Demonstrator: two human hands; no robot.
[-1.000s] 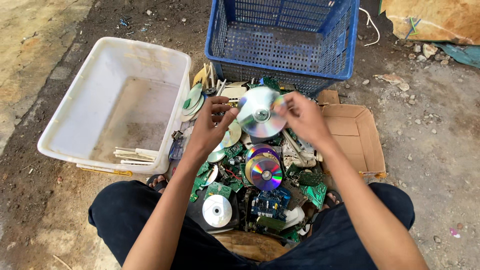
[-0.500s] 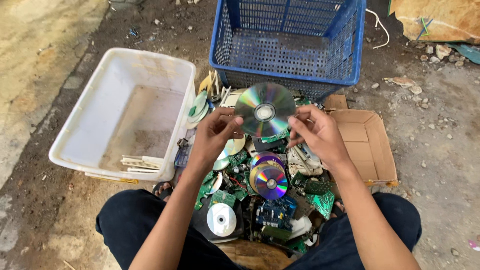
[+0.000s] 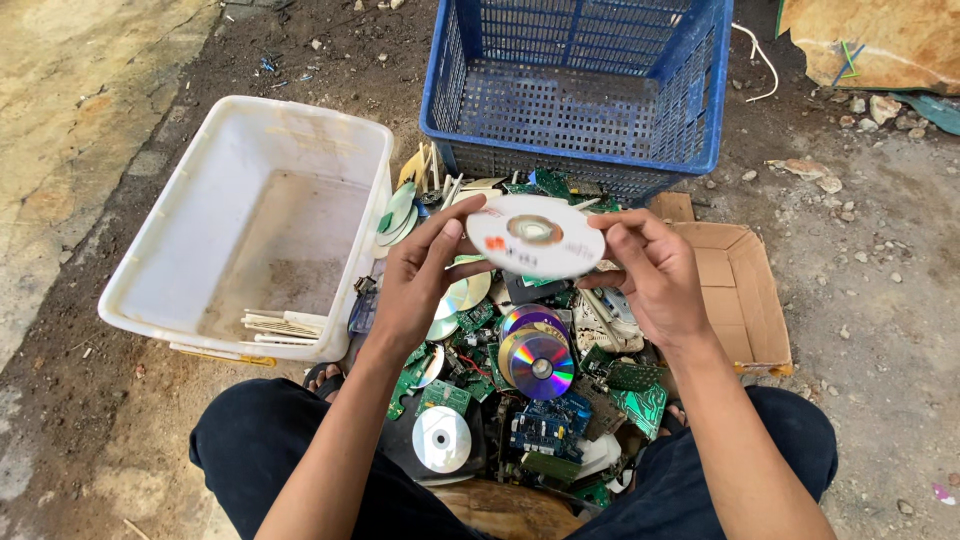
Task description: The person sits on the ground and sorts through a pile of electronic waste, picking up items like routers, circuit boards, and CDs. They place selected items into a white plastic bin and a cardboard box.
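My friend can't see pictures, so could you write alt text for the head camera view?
Both hands, left hand and right hand, hold a white-faced disc over a pile of discs and green circuit boards. A white plastic tub sits left, a blue crate ahead.

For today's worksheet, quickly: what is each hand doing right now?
Left hand: closed on the left edge of the white disc.
Right hand: closed on the disc's right edge.

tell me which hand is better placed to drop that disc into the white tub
Left, probably. Both hands hold the disc by its edge, but the left hand is on the side of the white tub, while the right hand sits nearer the cardboard box.
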